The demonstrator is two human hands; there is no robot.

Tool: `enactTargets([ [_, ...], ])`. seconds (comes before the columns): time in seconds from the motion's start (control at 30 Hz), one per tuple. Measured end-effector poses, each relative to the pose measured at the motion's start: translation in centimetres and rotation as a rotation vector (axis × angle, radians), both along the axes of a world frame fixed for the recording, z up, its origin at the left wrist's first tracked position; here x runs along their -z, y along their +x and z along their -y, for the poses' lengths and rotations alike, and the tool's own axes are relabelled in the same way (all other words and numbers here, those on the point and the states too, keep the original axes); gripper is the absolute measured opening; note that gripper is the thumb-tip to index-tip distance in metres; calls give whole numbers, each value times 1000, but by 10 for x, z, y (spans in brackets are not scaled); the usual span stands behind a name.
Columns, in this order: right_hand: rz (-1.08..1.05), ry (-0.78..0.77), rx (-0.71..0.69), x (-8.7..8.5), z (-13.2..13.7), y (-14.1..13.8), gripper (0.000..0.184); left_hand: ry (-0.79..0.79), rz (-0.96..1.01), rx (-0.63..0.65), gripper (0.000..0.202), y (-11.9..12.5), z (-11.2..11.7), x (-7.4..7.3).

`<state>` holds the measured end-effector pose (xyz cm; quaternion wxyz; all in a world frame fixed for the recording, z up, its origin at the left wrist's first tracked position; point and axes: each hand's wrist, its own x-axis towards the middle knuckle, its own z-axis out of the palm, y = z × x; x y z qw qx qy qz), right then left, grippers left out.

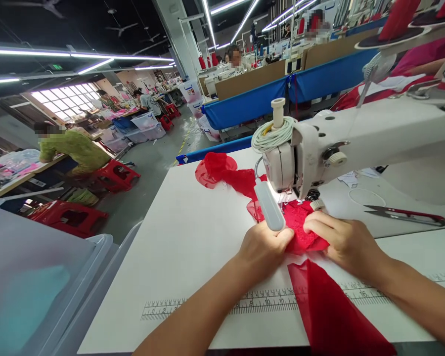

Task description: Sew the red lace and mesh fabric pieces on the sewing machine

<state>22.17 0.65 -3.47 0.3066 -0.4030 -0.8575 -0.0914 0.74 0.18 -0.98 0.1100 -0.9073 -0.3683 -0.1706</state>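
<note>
Two hands press a piece of red fabric [311, 237] flat on the white desk [193, 237], right in front of the sewing machine [356, 143]. The left hand [263, 249] lies with fingers curled down, pinching the near edge of the cloth; the right hand [343, 240] rests with fingers spread and bent on top of it, holding it down just beside the needle area. A longer tail of the same red cloth runs off the near edge of the desk, and more of it is bunched beyond the machine head at the far side.

By the look of it, the step in hand is feeding the lace-like part under the presser foot, lit by the small lamp [269, 207]. The next move calls for both hands keeping the layers aligned and fingertips clear of the needle, which is hidden here.

A printed ruler strip [267, 299] along the desk front shows numbers: 9, 10, 11 and 15 can be read. To the right lie thread snips [406, 215]. A coil of cord [272, 136] sits on the machine head. Farther off, other people work at desks among red stools [116, 175].
</note>
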Motion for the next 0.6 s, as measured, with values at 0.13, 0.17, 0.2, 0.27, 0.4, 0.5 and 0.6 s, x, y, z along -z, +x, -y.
enactTargets([
  [0.13, -5, -25, -21, 0, -1, 0, 21, 10, -5, 46, 20, 2, 5, 0],
  [0.17, -4, -25, -21, 0, -1, -1, 19, 8, 3, 52, 20, 3, 7, -1],
  [0.2, -2, -21, -19, -1, -1, -1, 18, 6, 6, 54, 20, 4, 8, -2],
  [0.27, 2, -17, -10, -2, -1, -1, 19, -4, 12, 61, 19, 5, 11, -5],
  [0.4, -12, -21, -1, -2, -2, 0, 18, -115, 56, 73, 27, 7, 20, -14],
  [0.5, -40, -12, -8, -3, -2, 0, 18, -166, 67, 56, 58, 8, 26, -18],
  [0.6, -42, 0, -16, -4, -2, -1, 20, -149, 44, 12, 74, 8, 29, -18],
])
